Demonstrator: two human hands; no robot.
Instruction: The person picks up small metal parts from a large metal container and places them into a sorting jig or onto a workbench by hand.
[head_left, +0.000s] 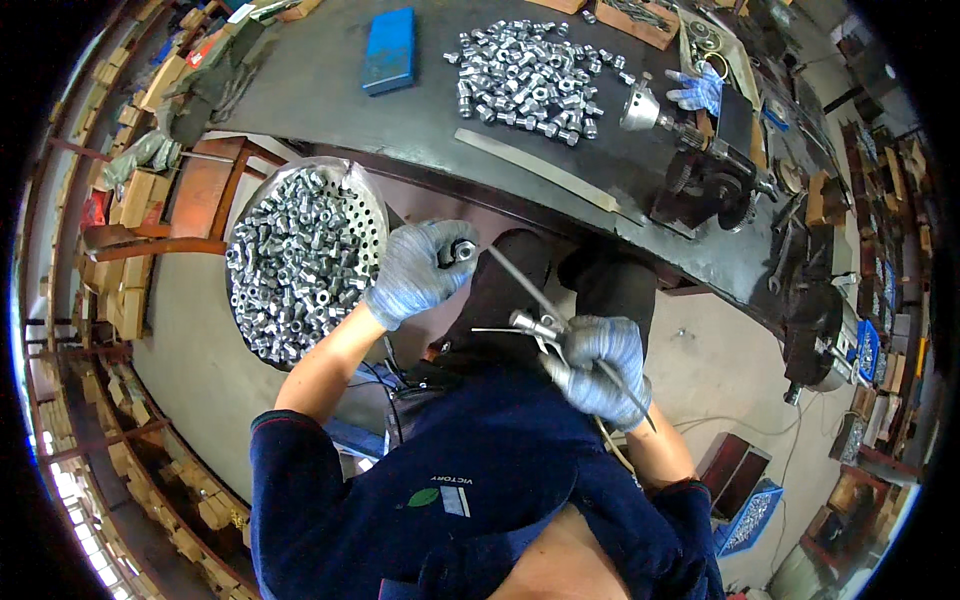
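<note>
My left hand, in a grey-blue knit glove, is closed around a small metal fitting whose round bore faces up. My right hand, gloved alike, grips a long thin metal rod resembling a file, slanting from near the fitting down past the wrist. A silver air blow gun with a thin nozzle is also in that hand. The rod's tip is close to the fitting; I cannot tell that they touch. Left of my left hand stands a perforated metal basin heaped with similar fittings.
On the dark workbench lie a pile of fittings, a blue box and a long flat metal bar. A small chucked machine stands at right, near a spare glove. A wooden stool is beside the basin.
</note>
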